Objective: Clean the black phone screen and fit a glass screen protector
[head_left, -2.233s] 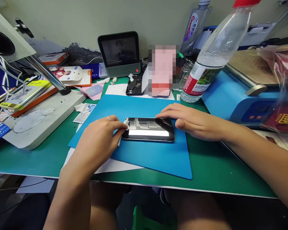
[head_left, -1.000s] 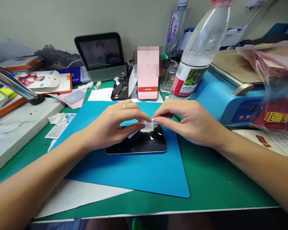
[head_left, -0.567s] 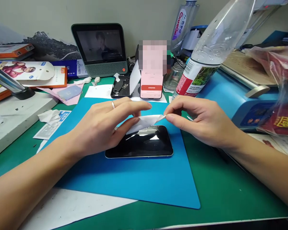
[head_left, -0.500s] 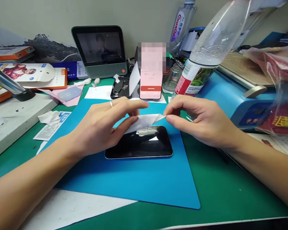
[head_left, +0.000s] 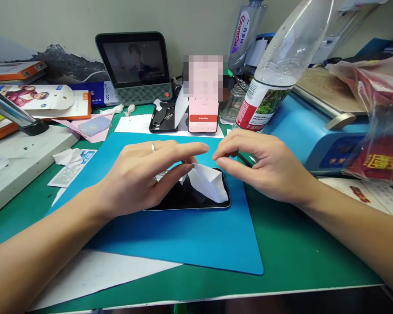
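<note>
A black-screened phone (head_left: pixel 196 199) lies flat on a blue mat (head_left: pixel 183 244). Thumb and fingers of my left hand (head_left: pixel 147 174) pinch a white tissue (head_left: pixel 208 182) at its upper left corner, above the phone. The rest of the tissue hangs down over the right part of the screen, and my left hand hides the phone's left part. Just right of the tissue is my right hand (head_left: pixel 262 163), its thumb and index fingertips close together with nothing visible between them.
Behind the mat stand a lit phone (head_left: pixel 203 117) and a smart display (head_left: pixel 134 61). A tilted plastic bottle (head_left: pixel 268 96) and a blue machine (head_left: pixel 314 139) are at the right. A metal lamp stand (head_left: pixel 16 109) rises from a white base at the left.
My right fingers have come off the tissue, which was stretched between both hands. Its free end has dropped towards the phone's right side. The view has shifted slightly.
</note>
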Demonstrator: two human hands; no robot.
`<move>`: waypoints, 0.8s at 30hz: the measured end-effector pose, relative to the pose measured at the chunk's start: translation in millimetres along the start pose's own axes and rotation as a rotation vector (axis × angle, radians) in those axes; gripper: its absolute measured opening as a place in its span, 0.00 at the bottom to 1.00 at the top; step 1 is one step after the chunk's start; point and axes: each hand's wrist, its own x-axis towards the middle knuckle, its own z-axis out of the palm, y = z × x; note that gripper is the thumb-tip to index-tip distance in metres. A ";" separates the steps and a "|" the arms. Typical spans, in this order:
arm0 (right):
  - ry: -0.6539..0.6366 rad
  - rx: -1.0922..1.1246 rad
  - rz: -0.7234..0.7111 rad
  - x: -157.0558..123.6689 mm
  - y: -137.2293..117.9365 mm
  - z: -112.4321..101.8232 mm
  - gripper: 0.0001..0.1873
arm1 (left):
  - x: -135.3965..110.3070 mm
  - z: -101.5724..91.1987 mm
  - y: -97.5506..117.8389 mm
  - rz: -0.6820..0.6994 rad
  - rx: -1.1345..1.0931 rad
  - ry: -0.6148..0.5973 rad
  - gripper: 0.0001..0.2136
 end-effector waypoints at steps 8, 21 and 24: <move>-0.016 -0.014 -0.027 0.5 2.9 0.6 0.06 | 4.2 -9.5 2.7 0.037 -0.235 -0.383 0.14; 0.014 -0.030 -0.025 0.0 8.7 2.2 0.08 | 6.1 -2.3 16.4 0.025 -0.221 -0.591 0.14; 0.049 -0.036 0.001 0.8 8.5 2.1 0.09 | 6.4 0.9 19.2 0.051 -0.205 -0.605 0.15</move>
